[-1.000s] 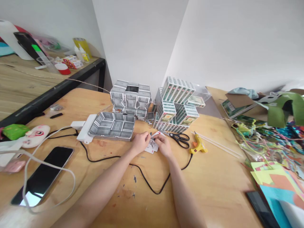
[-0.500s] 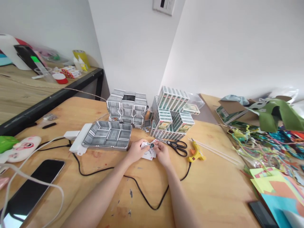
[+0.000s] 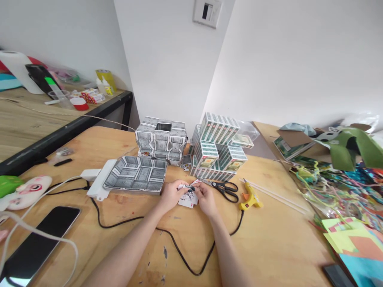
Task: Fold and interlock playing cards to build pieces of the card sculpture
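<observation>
Both hands meet over the table in front of the card-built pieces. My left hand (image 3: 171,195) is closed in a pinch on a playing card that looks bent, its dark side partly showing. On the other side, my right hand (image 3: 207,200) pinches the same small piece; the fingers cover much of it. Under the fingertips lie loose playing cards (image 3: 186,203), face up. Black-handled scissors (image 3: 226,189) rest just right of my right hand. A shallow tray made of playing cards (image 3: 140,175) stands to the left, and a larger hollow card structure (image 3: 161,137) is behind it.
Stacked card boxes (image 3: 213,129) stand behind the scissors. A yellow glue gun (image 3: 250,196) lies at right, its black cord (image 3: 179,248) looping in front of my hands. Clear glue sticks (image 3: 277,195), a white power strip (image 3: 101,181) and a phone (image 3: 38,243) lie around.
The view has tilted slightly, so everything sits a little lower in the picture. Both hands stay together at the card, with only small finger movement.
</observation>
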Demonstrator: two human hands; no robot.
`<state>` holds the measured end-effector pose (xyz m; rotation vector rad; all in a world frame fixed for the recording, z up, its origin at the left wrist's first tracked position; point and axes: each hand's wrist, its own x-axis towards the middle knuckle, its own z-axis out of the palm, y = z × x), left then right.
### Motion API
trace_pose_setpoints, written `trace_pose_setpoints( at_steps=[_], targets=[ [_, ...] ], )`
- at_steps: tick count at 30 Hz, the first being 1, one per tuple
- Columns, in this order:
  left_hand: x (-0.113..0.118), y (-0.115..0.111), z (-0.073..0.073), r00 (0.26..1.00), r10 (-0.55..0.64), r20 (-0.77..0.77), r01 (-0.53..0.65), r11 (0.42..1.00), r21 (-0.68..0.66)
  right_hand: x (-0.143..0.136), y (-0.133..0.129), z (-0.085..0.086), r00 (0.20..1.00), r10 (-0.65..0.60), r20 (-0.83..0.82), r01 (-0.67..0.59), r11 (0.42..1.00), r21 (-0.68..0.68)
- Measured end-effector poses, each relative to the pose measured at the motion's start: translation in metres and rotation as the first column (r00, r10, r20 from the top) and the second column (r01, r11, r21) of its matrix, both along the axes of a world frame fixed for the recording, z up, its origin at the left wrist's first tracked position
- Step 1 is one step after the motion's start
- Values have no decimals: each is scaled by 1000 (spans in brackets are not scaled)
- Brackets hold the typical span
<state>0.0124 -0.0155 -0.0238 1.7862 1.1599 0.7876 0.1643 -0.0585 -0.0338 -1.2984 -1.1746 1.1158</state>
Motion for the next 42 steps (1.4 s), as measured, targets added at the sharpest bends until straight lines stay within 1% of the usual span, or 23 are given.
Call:
trace_pose_setpoints(
  at_steps=[6, 11, 15, 21, 26, 29, 32, 34, 37, 42],
  targets=[
    [2, 1, -2, 999, 11, 49, -9, 999, -47, -2, -1, -5, 1000, -16, 25, 16, 1000, 3],
    [7, -2, 2, 997, 65, 41, -64, 998, -18, -1, -1, -8, 986, -52, 157, 45, 998, 49],
    [10, -2, 2, 996, 82, 47, -81, 996, -23, 0, -1, -9, 970, -65, 235, 48, 996, 77],
    [8, 0, -3, 997, 53, 63, -51, 998, -37, -1, -1, -9, 962, -55, 268, 37, 997, 69],
    [5, 5, 0, 997, -5, 74, 12, 996, -93, -3, -3, -5, 941, -88, 326, 59, 994, 97],
    [3, 7, 4, 990, -36, 139, 63, 979, -196, -2, -3, -4, 958, -74, 277, 62, 997, 53],
    [0, 8, 8, 974, -52, 218, 126, 932, -339, -1, -3, -4, 983, -25, 180, 29, 999, -16],
    [-1, 8, 9, 968, -52, 244, 150, 904, -402, -1, -3, -4, 990, -20, 142, 26, 999, -38],
    [-2, 8, 9, 964, -42, 264, 159, 884, -441, -1, -3, -5, 991, -41, 126, 46, 998, -40],
    [-3, 8, 8, 959, -72, 274, 189, 884, -429, 0, -3, -5, 990, -61, 123, 68, 996, -50]
  ],
)
